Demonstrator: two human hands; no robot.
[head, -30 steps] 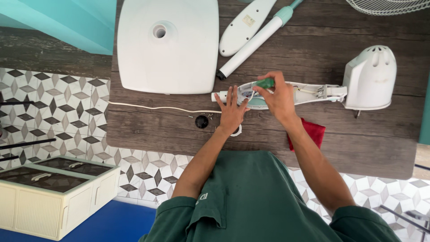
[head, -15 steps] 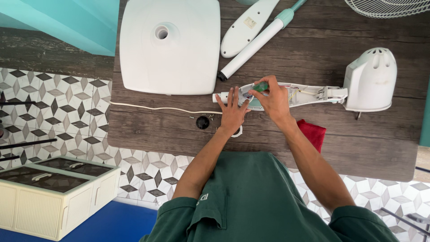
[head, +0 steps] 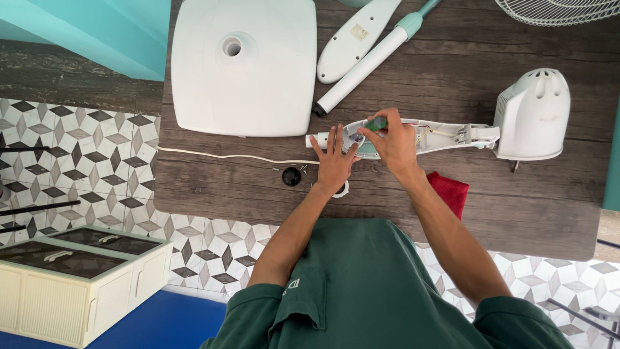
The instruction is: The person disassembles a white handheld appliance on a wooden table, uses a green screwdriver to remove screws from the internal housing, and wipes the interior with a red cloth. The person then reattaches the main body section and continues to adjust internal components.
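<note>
Left hand [head: 334, 161] lies flat, fingers spread, on the open fan neck [head: 413, 136]. Right hand [head: 392, 143], at 3 o'clock, pinches a green screwdriver [head: 376, 123].

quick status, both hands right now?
Left hand: open, flat, pressing down the opened fan neck housing.
Right hand: closed on a green-handled screwdriver.

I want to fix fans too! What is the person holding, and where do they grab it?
The right hand pinches a green-handled tool by its handle. The left hand lies flat, pressing the opened white fan housing near its end.
</note>
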